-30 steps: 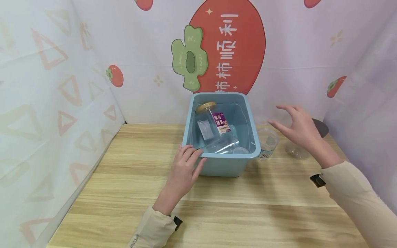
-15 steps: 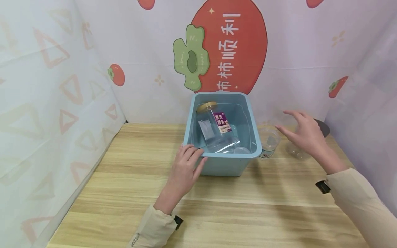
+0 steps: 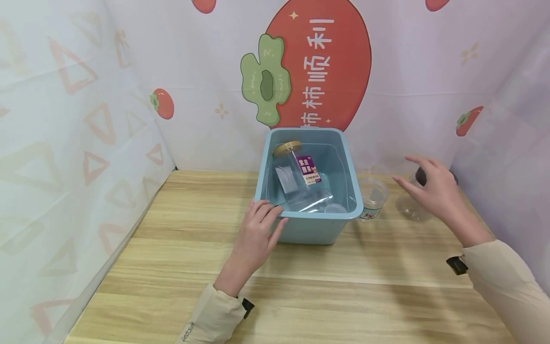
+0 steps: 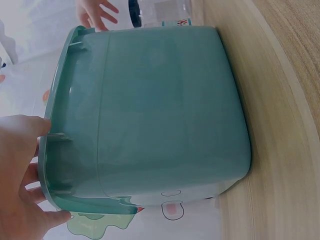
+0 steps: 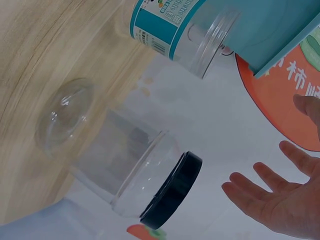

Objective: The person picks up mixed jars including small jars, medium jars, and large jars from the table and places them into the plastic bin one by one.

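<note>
My left hand [image 3: 255, 234] holds the near left corner of a light blue plastic bin [image 3: 309, 232], fingers over the rim and thumb along the outer wall. Inside the bin lies a clear jar with a gold lid [image 3: 287, 147] and a purple label [image 3: 307, 169], among other clear plastic pieces. Fingers spread and holding nothing, my right hand [image 3: 436, 191] hovers to the right. Near it in the right wrist view stands a clear jar with a black lid [image 5: 172, 190]; the hand partly hides this jar in the head view.
Right beside the bin stands a lidless clear jar with a teal-edged label [image 5: 162, 30]. A clear domed plastic piece [image 5: 65, 115] lies on the wooden table [image 3: 180, 267]. Printed cloth [image 3: 206, 95] closes off the back and both sides.
My right hand has moved right and slightly down, away from the bin and over toward the black-lidded jar. My left hand stays on the bin's rim, and the bin has not moved.
</note>
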A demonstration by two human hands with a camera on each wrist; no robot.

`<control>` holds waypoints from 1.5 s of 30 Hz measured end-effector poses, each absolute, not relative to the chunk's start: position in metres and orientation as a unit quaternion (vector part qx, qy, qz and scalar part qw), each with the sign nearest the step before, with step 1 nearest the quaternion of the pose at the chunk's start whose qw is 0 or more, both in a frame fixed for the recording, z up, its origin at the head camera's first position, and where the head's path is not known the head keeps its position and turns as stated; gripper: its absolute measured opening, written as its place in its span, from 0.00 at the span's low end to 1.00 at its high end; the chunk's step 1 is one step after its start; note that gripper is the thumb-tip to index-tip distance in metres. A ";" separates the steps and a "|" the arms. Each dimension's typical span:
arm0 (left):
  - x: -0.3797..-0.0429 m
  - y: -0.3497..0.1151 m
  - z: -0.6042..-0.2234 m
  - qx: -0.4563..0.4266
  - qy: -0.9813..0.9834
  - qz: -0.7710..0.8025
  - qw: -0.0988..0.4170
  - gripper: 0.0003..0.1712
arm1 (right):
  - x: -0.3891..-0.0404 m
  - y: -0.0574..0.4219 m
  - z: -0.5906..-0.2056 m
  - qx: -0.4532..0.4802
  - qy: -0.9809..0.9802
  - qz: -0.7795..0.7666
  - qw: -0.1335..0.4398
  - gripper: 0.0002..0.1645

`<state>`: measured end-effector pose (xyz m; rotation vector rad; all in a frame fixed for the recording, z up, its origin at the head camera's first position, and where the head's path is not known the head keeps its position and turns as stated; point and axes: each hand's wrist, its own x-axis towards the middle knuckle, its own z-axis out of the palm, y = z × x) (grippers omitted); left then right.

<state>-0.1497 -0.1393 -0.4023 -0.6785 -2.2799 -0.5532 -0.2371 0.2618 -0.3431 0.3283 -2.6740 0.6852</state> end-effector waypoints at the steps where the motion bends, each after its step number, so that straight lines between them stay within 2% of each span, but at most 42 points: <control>1: -0.150 -0.139 -0.402 -0.261 -0.877 -0.213 0.343 0.12 | -0.237 0.263 -0.344 0.113 -0.947 0.244 0.176 0.36; 7: -0.150 -0.139 -0.402 -0.261 -0.877 -0.213 0.342 0.12 | -0.237 0.270 -0.345 0.097 -0.949 0.249 0.165 0.38; 21: -0.150 -0.139 -0.402 -0.259 -0.878 -0.213 0.342 0.12 | -0.235 0.284 -0.349 0.069 -0.949 0.246 0.186 0.37; 45: -0.150 -0.139 -0.403 -0.263 -0.874 -0.215 0.346 0.12 | -0.239 0.306 -0.360 0.033 -0.952 0.232 0.195 0.43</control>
